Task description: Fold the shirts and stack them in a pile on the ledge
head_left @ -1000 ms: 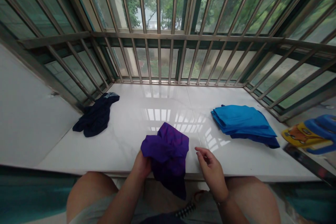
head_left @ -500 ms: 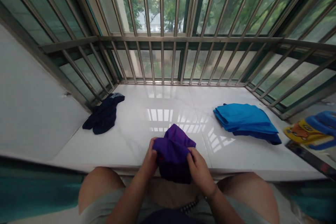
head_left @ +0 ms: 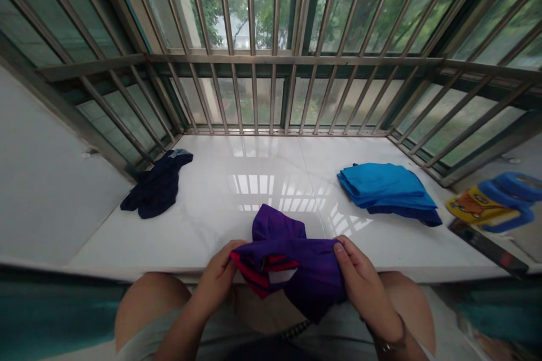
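A purple cloth garment (head_left: pixel 315 254) is stretched sideways between my two hands, over the front edge of the white ledge. Part of its inside shows red with dark stripes and a pale patch. My left hand (head_left: pixel 220 271) pinches its left end, where the red lining turns out. At the right end, my right hand (head_left: pixel 359 268) grips the edge with the thumb on top. One purple fold stands up behind the stretched edge and rests on the ledge. Exactly what kind of garment it is, I cannot tell.
A crumpled dark navy cloth (head_left: pixel 156 186) lies on the ledge (head_left: pixel 212 180) at left. Folded blue cloths (head_left: pixel 387 186) are stacked at right. Beyond them are a yellow and blue bottle (head_left: pixel 493 200) and a dark flat object (head_left: pixel 486 245). Metal bars (head_left: pixel 254 59) line the window.
My hands have moved apart, pulling the bunched purple garment wide. Its red inside with the pale patch has come into view. The whole view has shifted slightly.
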A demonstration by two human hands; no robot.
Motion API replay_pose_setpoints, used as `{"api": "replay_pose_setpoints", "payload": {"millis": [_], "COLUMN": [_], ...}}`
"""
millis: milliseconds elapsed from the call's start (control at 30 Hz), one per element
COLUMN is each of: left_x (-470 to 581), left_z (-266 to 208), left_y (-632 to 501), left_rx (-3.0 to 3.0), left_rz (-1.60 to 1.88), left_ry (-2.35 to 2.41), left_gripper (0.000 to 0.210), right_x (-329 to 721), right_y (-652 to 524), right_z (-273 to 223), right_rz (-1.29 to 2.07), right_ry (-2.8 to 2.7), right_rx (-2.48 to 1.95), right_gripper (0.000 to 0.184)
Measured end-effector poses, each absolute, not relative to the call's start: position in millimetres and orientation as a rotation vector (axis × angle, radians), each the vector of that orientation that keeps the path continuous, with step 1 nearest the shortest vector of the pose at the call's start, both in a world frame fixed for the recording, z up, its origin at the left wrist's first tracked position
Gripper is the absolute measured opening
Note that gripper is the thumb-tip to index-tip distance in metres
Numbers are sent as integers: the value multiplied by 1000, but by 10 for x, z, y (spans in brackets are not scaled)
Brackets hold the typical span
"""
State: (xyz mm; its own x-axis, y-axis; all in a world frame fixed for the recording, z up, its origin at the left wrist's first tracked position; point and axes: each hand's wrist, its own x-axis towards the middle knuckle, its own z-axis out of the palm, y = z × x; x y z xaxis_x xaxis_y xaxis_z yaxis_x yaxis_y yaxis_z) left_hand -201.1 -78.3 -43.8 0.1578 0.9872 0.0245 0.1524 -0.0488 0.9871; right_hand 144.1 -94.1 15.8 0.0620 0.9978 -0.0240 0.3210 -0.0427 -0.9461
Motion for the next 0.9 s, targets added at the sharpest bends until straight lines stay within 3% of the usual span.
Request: {"api": "replay_pose_setpoints", "payload": {"millis": [233,433,600,733,900], "left_x": [-2286,-2042,-1857,-1788,-1733], "left_z": [-129,-381,-208,-15,-32], "left_y": [-854,-838,-896,-888,-899], "left_rx": [1235,879,374,309,365], "left_rz": [944,1092,1165,1123,1046], "left_ry": [1266,1356,1148,1038,1009], "left_gripper": [40,43,39,41,53], "right_x": [1468,1296,1323,1401,1247], "right_y": [-1099,-1059,-838,-685,-732], "right_z": [666,394,206,-81,-555], "right_rz": [1053,1158,1284,999,665], "right_ry": [-1493,-1335,-1163,-1488,-1841], "right_rx": [-1508,-1438,-1481,-1624,-1623], "right_gripper": [39,50,57,52,26]}}
